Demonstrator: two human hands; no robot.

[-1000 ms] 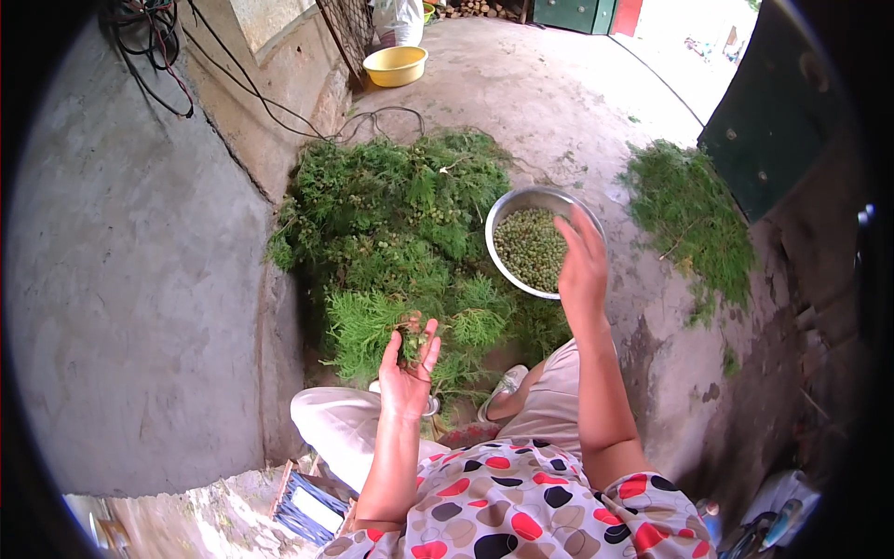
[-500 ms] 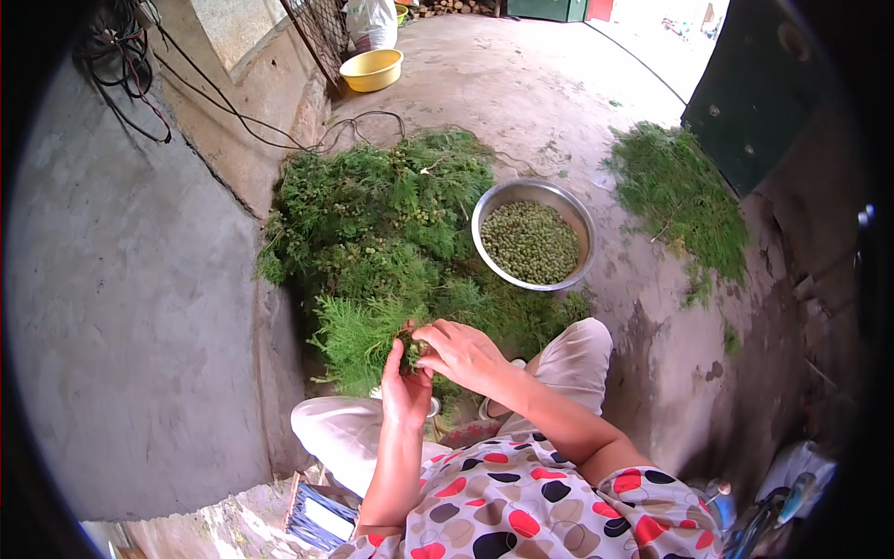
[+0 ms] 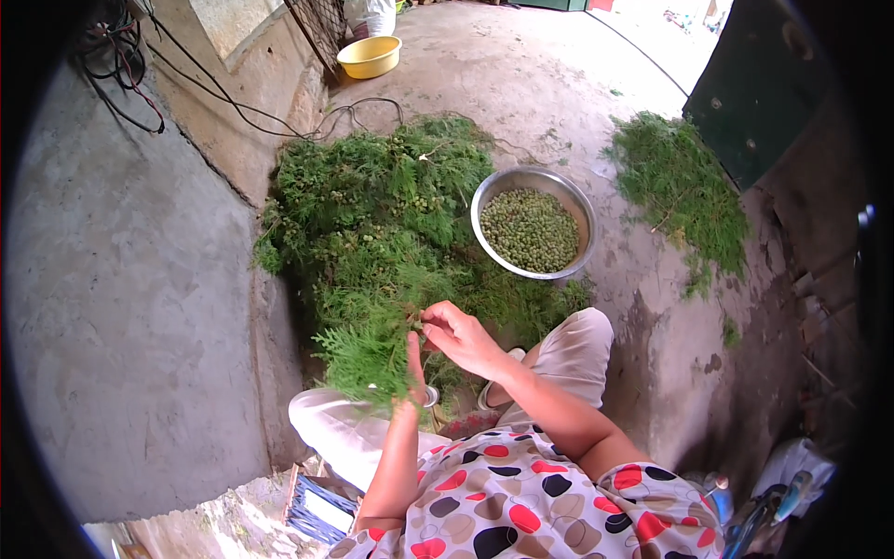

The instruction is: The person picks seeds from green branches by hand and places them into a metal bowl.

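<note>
Just above the left hand (image 3: 413,371) stands the green sprig (image 3: 372,347) it grasps — stem roughly upright; the right hand (image 3: 463,337) pinches near its top, seemingly a seed, steel bowl (image 3: 582,210) beyond.

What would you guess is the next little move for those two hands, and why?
Probably the right hand plucks the small green seeds off the feathery green sprig that the left hand holds up, since its fingers already pinch at the sprig, and the round steel bowl beyond holds similar seeds.
</note>
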